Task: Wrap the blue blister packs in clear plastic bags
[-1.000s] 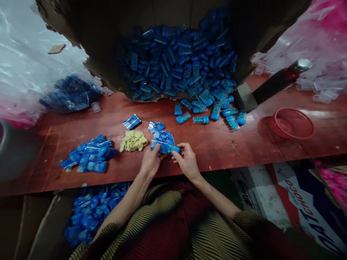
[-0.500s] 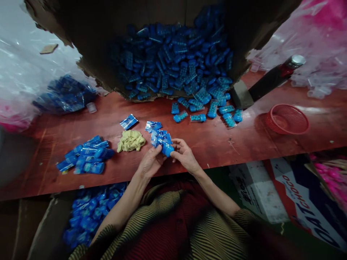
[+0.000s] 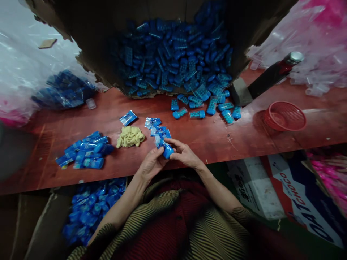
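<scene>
My left hand (image 3: 150,165) and my right hand (image 3: 184,153) meet at the near edge of the red table (image 3: 244,135). Together they grip one small blue packet (image 3: 166,149), part-way inside a clear blue wrapper. Just beyond my fingers lies a small heap of empty wrappers (image 3: 157,129). A crumpled yellow cloth (image 3: 130,137) lies left of that heap. Further left is a pile of wrapped blue packets (image 3: 86,154). Loose blue packets (image 3: 202,104) spill from a torn cardboard box (image 3: 176,54) at the back.
A red mesh basket (image 3: 285,116) sits at the right, behind it a dark bottle with a metal cap (image 3: 271,77). A clear bag of blue packets (image 3: 63,90) lies at the back left. Under the table edge, a box with blue packets (image 3: 92,207) and printed cartons (image 3: 295,198).
The packet was turned from lying sideways to pointing away from me, and both hands drew slightly closer to the table edge. The view drifted a little.
</scene>
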{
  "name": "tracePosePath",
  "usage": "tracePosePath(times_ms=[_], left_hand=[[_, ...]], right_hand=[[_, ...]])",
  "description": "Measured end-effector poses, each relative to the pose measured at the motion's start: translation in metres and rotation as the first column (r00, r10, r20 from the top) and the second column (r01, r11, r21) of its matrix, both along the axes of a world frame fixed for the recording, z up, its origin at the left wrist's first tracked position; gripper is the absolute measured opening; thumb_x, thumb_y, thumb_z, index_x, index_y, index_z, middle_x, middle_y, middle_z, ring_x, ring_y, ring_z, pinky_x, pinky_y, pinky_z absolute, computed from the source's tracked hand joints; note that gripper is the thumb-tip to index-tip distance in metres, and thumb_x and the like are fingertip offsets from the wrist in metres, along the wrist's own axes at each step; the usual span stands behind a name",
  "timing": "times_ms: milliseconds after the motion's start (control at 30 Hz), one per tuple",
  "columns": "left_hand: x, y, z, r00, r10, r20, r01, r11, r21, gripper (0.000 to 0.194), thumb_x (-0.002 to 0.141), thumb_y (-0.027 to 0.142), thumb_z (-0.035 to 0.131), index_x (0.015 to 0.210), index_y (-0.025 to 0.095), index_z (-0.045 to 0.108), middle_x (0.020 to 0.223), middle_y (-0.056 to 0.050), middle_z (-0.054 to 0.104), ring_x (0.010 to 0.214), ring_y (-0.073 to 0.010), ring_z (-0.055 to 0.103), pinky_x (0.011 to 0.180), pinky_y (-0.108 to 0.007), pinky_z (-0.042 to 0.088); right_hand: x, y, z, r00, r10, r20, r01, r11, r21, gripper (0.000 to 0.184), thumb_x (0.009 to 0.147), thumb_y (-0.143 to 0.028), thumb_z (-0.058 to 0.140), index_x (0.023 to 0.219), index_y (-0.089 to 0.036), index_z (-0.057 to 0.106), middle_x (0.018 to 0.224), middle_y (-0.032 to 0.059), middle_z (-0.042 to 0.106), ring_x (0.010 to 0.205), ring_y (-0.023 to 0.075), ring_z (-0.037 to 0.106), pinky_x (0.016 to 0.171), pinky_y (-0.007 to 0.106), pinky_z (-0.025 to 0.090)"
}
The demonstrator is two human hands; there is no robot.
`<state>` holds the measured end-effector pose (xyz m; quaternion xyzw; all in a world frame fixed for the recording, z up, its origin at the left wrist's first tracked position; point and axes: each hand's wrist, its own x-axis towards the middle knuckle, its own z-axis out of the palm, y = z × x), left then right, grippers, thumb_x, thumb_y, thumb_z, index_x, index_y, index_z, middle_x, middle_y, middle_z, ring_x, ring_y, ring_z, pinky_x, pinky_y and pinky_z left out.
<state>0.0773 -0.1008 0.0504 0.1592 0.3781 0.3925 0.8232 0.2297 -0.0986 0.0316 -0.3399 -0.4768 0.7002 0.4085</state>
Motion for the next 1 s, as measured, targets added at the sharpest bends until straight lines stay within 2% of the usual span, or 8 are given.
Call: tracePosePath(times_ms=[133, 267, 500, 567, 667, 733, 900, 1000], left_hand=[[0.007, -0.006, 0.001, 0.995, 0.088, 0.042, -0.087, 0.996, -0.018, 0.013, 0.074, 0.024, 0.070, 0.082, 0.014, 0.068, 0.079, -0.003, 0.072, 0.076, -0.0146, 0.068, 0.080, -0.028, 0.054], [0.012, -0.009, 0.004, 0.991, 0.129, 0.026, -0.128, 0.991, -0.046, 0.009, 0.078, 0.022, 0.065, 0.083, 0.014, 0.068, 0.078, -0.003, 0.072, 0.077, -0.0144, 0.068, 0.084, -0.030, 0.053], [-0.013, -0.002, 0.016, 0.966, 0.256, -0.046, -0.259, 0.963, -0.073, 0.017, 0.085, 0.025, 0.055, 0.087, 0.013, 0.067, 0.083, -0.008, 0.072, 0.084, -0.0194, 0.068, 0.082, -0.035, 0.053], [-0.040, 0.007, 0.022, 0.902, 0.429, -0.059, -0.432, 0.900, -0.059, 0.030, 0.088, 0.037, 0.048, 0.084, 0.013, 0.065, 0.080, -0.008, 0.072, 0.084, -0.0203, 0.068, 0.082, -0.037, 0.054], [-0.087, 0.022, 0.032, 0.704, 0.707, -0.063, -0.705, 0.707, 0.054, 0.050, 0.086, 0.057, 0.037, 0.087, 0.014, 0.063, 0.075, -0.006, 0.071, 0.083, -0.0184, 0.068, 0.079, -0.033, 0.054], [-0.112, 0.027, 0.037, 0.624, 0.779, -0.063, -0.767, 0.626, 0.140, 0.053, 0.084, 0.061, 0.037, 0.087, 0.014, 0.062, 0.077, -0.006, 0.071, 0.085, -0.0167, 0.067, 0.081, -0.029, 0.053], [-0.117, 0.023, 0.030, 0.625, 0.714, -0.315, -0.610, 0.699, 0.374, 0.036, 0.078, 0.049, 0.055, 0.093, 0.017, 0.062, 0.072, -0.003, 0.069, 0.081, -0.0188, 0.067, 0.086, -0.037, 0.051], [-0.102, 0.025, 0.011, 0.381, 0.732, -0.565, -0.323, 0.678, 0.660, 0.035, 0.076, 0.041, 0.062, 0.102, 0.018, 0.061, 0.098, -0.007, 0.069, 0.097, -0.0197, 0.063, 0.095, -0.038, 0.044]], right_hand=[[-0.003, -0.006, 0.002, 0.988, -0.108, 0.108, 0.105, 0.994, 0.030, 0.049, 0.074, -0.028, 0.063, 0.123, -0.026, 0.058, 0.112, 0.0016, 0.062, 0.083, 0.0137, 0.058, 0.080, 0.030, 0.049], [-0.004, -0.009, 0.001, 0.975, -0.177, 0.136, 0.168, 0.983, 0.074, 0.047, 0.076, -0.029, 0.062, 0.123, -0.024, 0.058, 0.116, 0.0016, 0.062, 0.097, 0.0167, 0.058, 0.089, 0.032, 0.046], [-0.006, -0.001, -0.002, 0.980, -0.108, 0.170, 0.089, 0.989, 0.118, 0.054, 0.076, -0.029, 0.063, 0.128, -0.025, 0.052, 0.115, 0.0046, 0.059, 0.091, 0.0147, 0.058, 0.082, 0.030, 0.049], [-0.004, 0.006, -0.004, 0.941, -0.175, 0.290, 0.124, 0.974, 0.188, 0.044, 0.078, -0.027, 0.061, 0.122, -0.022, 0.056, 0.108, 0.0054, 0.060, 0.084, 0.0132, 0.057, 0.078, 0.029, 0.048], [-0.002, 0.017, -0.005, 0.836, -0.269, 0.478, 0.120, 0.940, 0.319, 0.030, 0.082, -0.023, 0.057, 0.112, -0.019, 0.061, 0.095, 0.0039, 0.062, 0.077, 0.0125, 0.055, 0.077, 0.029, 0.047], [-0.006, 0.024, 0.000, 0.772, -0.280, 0.571, 0.049, 0.922, 0.385, 0.027, 0.084, -0.022, 0.055, 0.110, -0.018, 0.062, 0.095, 0.0045, 0.062, 0.077, 0.0127, 0.056, 0.079, 0.029, 0.046], [-0.049, 0.040, 0.016, 0.561, -0.267, 0.784, -0.255, 0.845, 0.470, 0.037, 0.087, -0.031, 0.055, 0.122, -0.020, 0.053, 0.112, 0.0095, 0.060, 0.101, 0.0205, 0.055, 0.086, 0.033, 0.044], [-0.089, 0.056, 0.014, 0.413, -0.291, 0.863, -0.394, 0.797, 0.457, 0.060, 0.081, -0.045, 0.061, 0.133, -0.019, 0.041, 0.118, 0.0149, 0.057, 0.102, 0.0267, 0.056, 0.080, 0.037, 0.046]])
